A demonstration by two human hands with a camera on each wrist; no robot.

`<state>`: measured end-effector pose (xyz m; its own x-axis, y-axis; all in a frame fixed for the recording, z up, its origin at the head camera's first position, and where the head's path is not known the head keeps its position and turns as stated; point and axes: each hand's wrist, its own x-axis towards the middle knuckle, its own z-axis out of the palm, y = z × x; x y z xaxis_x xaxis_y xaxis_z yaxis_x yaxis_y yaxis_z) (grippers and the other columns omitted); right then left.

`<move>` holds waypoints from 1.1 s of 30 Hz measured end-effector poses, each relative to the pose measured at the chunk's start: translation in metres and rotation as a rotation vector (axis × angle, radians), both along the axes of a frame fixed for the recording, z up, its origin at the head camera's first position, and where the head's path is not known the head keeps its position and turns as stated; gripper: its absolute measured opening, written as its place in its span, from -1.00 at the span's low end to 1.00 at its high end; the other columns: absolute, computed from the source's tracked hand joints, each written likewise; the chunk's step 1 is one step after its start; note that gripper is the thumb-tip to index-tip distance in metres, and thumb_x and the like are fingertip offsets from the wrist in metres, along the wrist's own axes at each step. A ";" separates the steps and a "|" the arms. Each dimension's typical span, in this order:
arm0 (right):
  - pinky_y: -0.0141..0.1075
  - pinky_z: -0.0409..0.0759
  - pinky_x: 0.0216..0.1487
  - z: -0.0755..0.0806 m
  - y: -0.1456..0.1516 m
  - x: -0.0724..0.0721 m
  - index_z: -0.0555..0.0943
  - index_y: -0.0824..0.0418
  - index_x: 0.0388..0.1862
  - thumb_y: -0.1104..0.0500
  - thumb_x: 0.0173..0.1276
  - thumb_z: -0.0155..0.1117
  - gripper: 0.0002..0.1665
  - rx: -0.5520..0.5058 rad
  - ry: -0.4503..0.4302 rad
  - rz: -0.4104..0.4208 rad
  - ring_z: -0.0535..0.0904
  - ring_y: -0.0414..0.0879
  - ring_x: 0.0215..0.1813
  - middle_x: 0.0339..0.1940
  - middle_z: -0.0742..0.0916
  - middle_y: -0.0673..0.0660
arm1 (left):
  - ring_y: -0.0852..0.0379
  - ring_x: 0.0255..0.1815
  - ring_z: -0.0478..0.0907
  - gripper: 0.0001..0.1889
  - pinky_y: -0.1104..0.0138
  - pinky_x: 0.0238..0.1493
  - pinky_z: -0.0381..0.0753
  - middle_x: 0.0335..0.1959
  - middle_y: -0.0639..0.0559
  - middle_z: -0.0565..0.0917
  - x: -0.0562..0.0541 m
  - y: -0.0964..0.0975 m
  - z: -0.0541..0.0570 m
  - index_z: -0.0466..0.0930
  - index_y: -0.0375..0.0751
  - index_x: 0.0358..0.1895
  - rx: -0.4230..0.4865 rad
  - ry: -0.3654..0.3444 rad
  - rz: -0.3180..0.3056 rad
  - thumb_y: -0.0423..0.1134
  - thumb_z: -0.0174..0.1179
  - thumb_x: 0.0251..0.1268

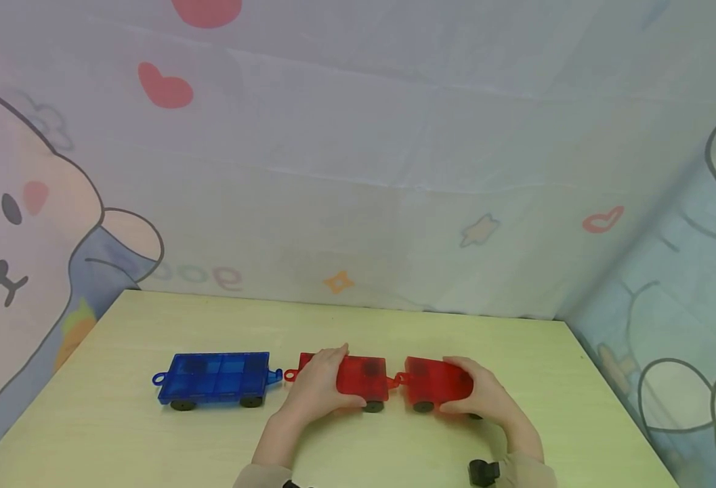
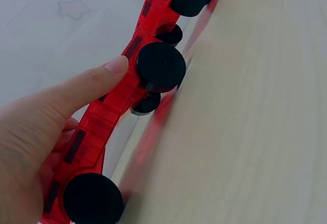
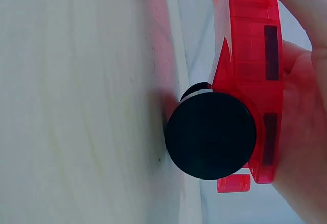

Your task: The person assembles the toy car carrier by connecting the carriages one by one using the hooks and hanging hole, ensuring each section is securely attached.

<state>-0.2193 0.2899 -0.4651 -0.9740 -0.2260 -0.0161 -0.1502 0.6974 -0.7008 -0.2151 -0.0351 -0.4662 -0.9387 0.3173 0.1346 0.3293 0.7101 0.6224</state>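
Observation:
Two translucent red toy wagons with black wheels stand end to end on the table. My left hand [image 1: 319, 385] grips the middle red wagon [image 1: 365, 379] from above, thumb along its near side [image 2: 96, 119]. My right hand [image 1: 488, 396] holds the right red wagon [image 1: 433, 379] with thumb and fingers across its sides; in the right wrist view its wheel [image 3: 210, 135] is close to the tabletop. Between them, the middle wagon's hook overlaps the right wagon's ring [image 1: 401, 378]. A blue wagon [image 1: 219, 378] stands left of them, its hook [image 1: 276, 375] close beside the middle wagon's ring [image 1: 290, 375].
The pale wooden table [image 1: 120, 440] ends at the back against a printed cloth [image 1: 394, 169] with hearts and cartoon figures. More of this cloth hangs along the left and right sides. A black wrist strap piece [image 1: 483, 472] shows at the right sleeve.

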 end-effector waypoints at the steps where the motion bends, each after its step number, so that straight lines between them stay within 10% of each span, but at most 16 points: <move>1: -0.04 0.56 0.15 0.000 -0.001 0.000 0.43 0.21 0.36 -0.01 -0.07 0.64 0.00 0.001 -0.001 0.000 0.44 0.13 0.23 0.30 0.54 0.22 | -0.22 0.38 0.34 0.00 -0.14 0.34 0.38 0.34 -0.21 0.47 0.000 0.000 0.000 0.31 -0.32 0.41 0.000 0.002 0.001 0.11 0.52 -0.11; 33: 0.02 0.50 0.20 0.000 -0.002 0.000 0.45 0.22 0.34 -0.03 -0.12 0.67 0.02 0.066 0.073 0.023 0.43 0.19 0.28 0.32 0.54 0.25 | -0.20 0.38 0.35 0.00 -0.12 0.34 0.40 0.33 -0.20 0.47 0.001 0.001 0.002 0.31 -0.31 0.41 -0.006 -0.016 0.003 0.11 0.51 -0.10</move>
